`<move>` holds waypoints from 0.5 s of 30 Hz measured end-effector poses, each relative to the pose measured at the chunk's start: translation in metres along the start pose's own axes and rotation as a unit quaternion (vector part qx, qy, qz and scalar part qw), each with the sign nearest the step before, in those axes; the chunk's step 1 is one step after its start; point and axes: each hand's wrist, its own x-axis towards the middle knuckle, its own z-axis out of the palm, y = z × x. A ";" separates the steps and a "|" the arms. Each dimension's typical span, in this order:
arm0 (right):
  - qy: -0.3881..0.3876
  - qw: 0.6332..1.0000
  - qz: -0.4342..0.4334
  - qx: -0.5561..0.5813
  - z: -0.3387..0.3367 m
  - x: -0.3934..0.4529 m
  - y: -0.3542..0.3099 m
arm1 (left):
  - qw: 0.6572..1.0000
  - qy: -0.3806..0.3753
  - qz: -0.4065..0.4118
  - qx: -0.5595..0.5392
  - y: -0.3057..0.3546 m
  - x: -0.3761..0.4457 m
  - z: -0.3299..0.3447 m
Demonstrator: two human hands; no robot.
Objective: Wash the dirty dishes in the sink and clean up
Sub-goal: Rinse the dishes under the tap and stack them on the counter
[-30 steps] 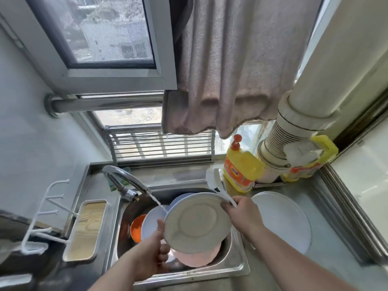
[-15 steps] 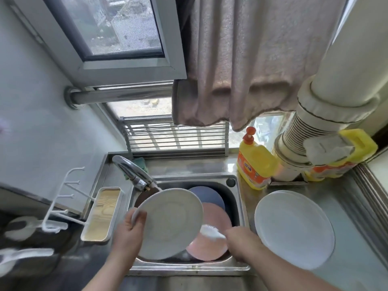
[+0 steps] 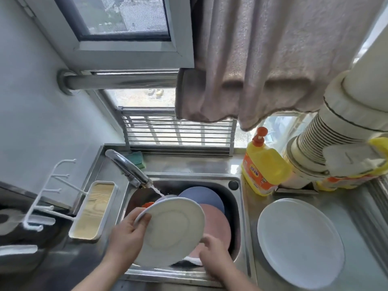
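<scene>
Left hand (image 3: 126,236) grips a white plate (image 3: 172,229) at nine o'clock under the faucet (image 3: 128,168) stream; right hand (image 3: 214,255) touches its five o'clock rim above the sink (image 3: 241,206).

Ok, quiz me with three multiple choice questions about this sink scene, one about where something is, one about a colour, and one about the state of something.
1. Where do the washed white plates lie?
A. on the counter right of the sink
B. on the window sill
C. on the wooden tray

2. What colour is the cap of the detergent bottle?
A. green
B. red
C. black

3. What is the faucet doing?
A. running
B. off
C. removed

Answers: 1 A, they sit on the steel counter beside the sink. 2 B, a red pump tops the yellow bottle. 3 A, water streams onto the plate that the left hand holds.
</scene>
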 end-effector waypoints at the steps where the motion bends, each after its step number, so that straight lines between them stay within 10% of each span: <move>1: 0.031 0.995 -0.015 0.096 -0.009 -0.011 -0.001 | 1.000 -0.007 -0.014 -0.022 0.004 0.003 0.010; 4: 0.113 0.967 -0.030 0.228 -0.050 -0.044 -0.007 | 0.991 -0.020 -0.064 -0.117 0.024 0.009 0.052; 9: 0.286 0.949 -0.054 0.121 -0.133 -0.091 0.014 | 0.948 -0.126 -0.216 -0.199 0.051 0.012 0.132; 15: 0.423 0.893 0.103 0.112 -0.204 -0.130 0.107 | 0.941 -0.303 -0.133 -0.073 0.081 -0.015 0.224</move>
